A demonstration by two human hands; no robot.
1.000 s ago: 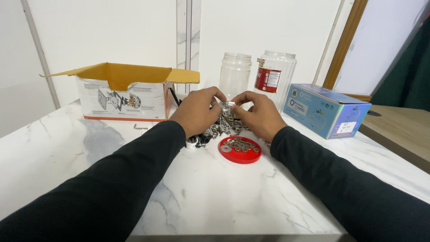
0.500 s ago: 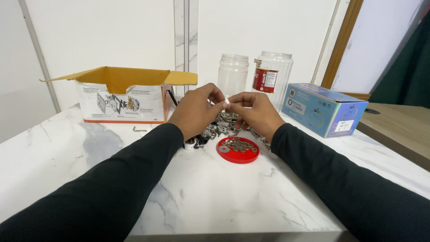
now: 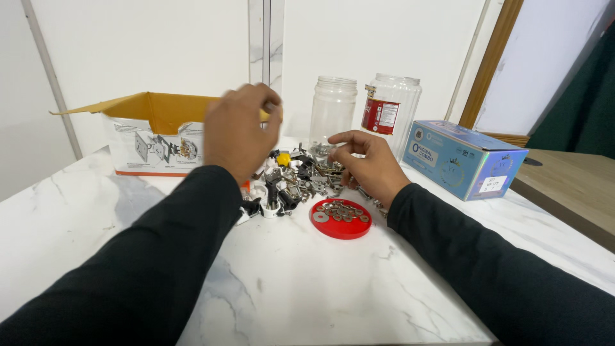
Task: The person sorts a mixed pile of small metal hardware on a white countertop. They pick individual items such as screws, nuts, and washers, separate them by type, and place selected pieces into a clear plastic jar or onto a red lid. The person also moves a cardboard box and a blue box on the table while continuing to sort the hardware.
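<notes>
A white marble bench (image 3: 307,288) runs up to a pale wall. My left hand (image 3: 238,131) hangs in the air above the heap (image 3: 295,179) of screws and small fittings near the far edge, its grip drawn together at the fingertips; whether anything is pinched there I cannot tell, as the hand is blurred. My right hand (image 3: 368,163) rests at the heap's right side, thumb and forefinger closed on small metal bits that I cannot make out singly. Just nearer me than the heap lies a red lid (image 3: 341,219) holding washers (image 3: 341,211). Beyond my left hand an open carton (image 3: 150,138) stands toward the far left corner. Behind the heap stand a clear jar (image 3: 332,112) and a second jar (image 3: 392,112) with a red label. A blue box (image 3: 462,158) lies along the right edge.
</notes>
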